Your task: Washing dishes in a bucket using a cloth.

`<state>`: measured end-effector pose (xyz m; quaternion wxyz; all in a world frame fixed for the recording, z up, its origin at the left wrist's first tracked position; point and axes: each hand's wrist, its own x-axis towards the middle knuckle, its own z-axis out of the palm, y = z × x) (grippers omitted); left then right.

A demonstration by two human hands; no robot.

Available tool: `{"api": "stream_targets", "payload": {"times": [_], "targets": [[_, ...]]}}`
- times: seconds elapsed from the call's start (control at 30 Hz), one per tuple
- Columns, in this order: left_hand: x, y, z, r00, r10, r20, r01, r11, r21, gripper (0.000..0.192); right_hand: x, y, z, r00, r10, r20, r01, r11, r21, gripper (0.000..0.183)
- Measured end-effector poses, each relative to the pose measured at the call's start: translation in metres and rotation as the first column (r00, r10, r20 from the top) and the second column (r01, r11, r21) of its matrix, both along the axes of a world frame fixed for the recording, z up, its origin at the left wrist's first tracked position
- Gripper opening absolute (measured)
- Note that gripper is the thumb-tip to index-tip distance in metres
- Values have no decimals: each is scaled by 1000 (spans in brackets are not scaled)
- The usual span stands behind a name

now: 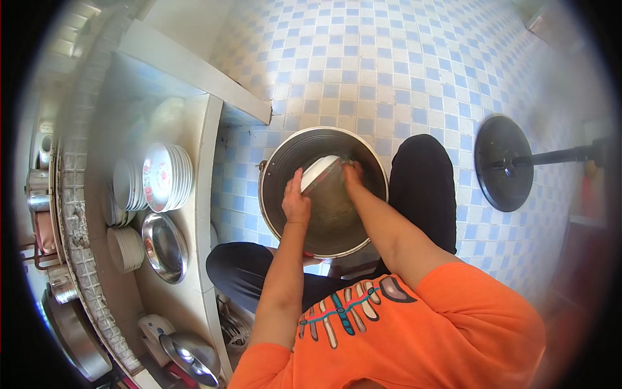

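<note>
Between my knees stands a large round metal pot [266, 214] with cloudy water in it. A white plate or shallow bowl with a patterned rim [320, 171] is tilted on edge inside the pot. My left hand [296, 199] grips its left end, fingers along the outer side. At its other end is my right hand [353, 176], with something greenish at the fingers that is too small to name. The right fingertips are partly hidden, so the exact hold there is unclear.
Left of the pot, a shelf [194, 243] holds stacked floral plates [163, 177], steel trays [165, 248] and a steel bowl [192, 357]. On the tiled floor at the right stands a round black base with a pole [503, 185]. A low partition [194, 68] juts out above.
</note>
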<state>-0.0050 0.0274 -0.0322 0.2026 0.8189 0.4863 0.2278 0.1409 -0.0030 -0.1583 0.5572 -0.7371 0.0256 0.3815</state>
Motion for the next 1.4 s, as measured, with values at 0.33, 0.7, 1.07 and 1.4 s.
{"api": "stream_targets", "payload": {"times": [0.33,0.7,1.07,1.4], "targets": [[-15,5,11,852,224,474,-146,970,-196,53,-13,9,10,960,155,235,-107,973,-204,38],[-75,26,174,175,675,717,313,653,-690,47,-5,0,5,929,355,104,-335,926,-172,51],[-183,106,239,101,590,801,-72,807,-586,29,-8,-3,25,913,343,219,-315,937,-152,40],[-192,135,223,195,647,737,-130,762,-634,29,0,-3,10,924,334,187,-287,927,-240,49]]}}
